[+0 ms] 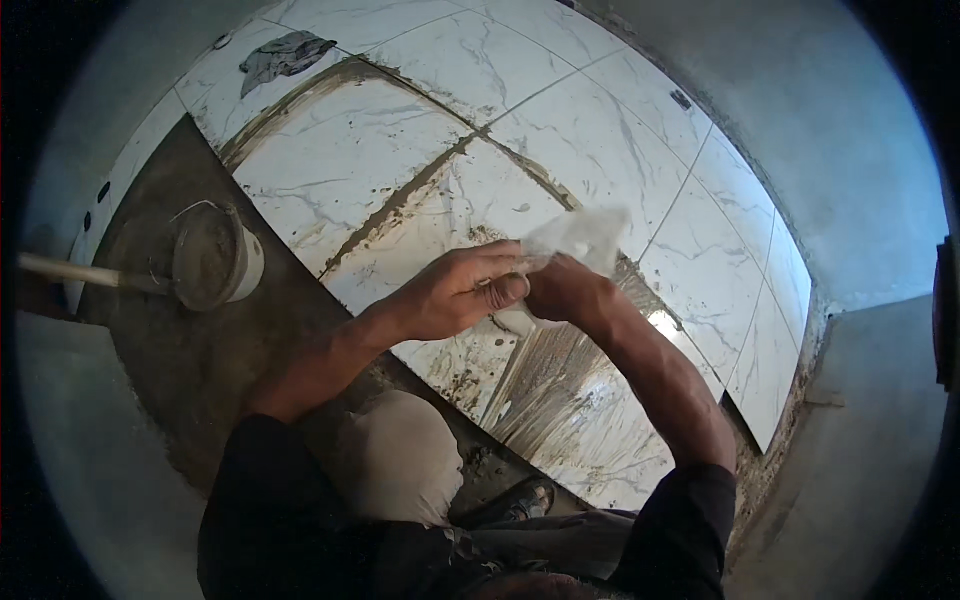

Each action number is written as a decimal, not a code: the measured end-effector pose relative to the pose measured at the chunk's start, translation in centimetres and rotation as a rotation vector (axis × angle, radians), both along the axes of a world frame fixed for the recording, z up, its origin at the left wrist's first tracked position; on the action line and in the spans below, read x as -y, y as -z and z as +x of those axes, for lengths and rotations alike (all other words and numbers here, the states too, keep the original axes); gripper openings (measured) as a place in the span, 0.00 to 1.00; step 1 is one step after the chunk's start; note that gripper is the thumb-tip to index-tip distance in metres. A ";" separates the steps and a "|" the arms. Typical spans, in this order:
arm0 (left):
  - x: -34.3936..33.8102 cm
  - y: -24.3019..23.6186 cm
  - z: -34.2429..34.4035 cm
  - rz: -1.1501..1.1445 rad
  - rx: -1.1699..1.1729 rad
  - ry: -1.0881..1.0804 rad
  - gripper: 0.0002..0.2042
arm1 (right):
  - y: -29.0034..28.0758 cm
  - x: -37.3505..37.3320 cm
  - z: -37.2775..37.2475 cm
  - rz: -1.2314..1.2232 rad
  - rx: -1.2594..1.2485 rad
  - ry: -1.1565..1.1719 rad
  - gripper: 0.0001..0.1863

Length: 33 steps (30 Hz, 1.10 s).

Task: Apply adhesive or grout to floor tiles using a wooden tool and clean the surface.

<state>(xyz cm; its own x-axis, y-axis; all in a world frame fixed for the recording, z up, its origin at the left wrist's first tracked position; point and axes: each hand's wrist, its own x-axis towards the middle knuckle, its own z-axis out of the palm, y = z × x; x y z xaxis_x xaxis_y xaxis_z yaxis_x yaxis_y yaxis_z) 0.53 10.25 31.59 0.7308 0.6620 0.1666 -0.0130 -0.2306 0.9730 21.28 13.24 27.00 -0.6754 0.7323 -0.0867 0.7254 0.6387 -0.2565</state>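
Plain grey-blue walls [850, 110] close in the space at both sides, bending with the lens. Between them spreads a floor of large white tiles [610, 125] with grey veining; brown paste fills several joints and is smeared thickly over the tiles in front of the person, with wet, streaky patches [555, 375] below and right of the hands. At the left lies a stretch of dark bare floor [210, 370], bordered by the edge of the tiles. The person's bent knee [405, 455], in pale cloth, comes in at the lower middle. On the bare floor stands a white bucket [252, 265] of brown material, a wooden handle [70, 270] reaching toward it from the left edge. The left hand [455, 290] and right hand [560, 290] meet over the smeared tiles, touching each other. The right is curled around a pale translucent piece [590, 238], which juts out above its knuckles and is too blurred to identify; the left has its thumb and fingers drawn close beside it, though whether they grip the piece I cannot tell. A crumpled grey cloth [285, 58] lies on the far tiles, upper left. Near the knee, a dark sandal [530, 500] shows on a foot.
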 end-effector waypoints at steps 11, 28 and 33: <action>-0.2 11.3 -1.8 -0.368 0.439 -0.237 0.23 | 7.7 2.9 -1.8 -0.177 0.109 0.050 0.13; 1.6 26.2 3.9 -0.611 -0.214 -0.710 0.19 | 12.4 2.3 -5.4 0.023 0.036 0.298 0.13; 2.2 29.4 5.0 -0.425 0.005 -0.819 0.17 | 13.3 6.7 -5.8 0.047 0.024 0.339 0.13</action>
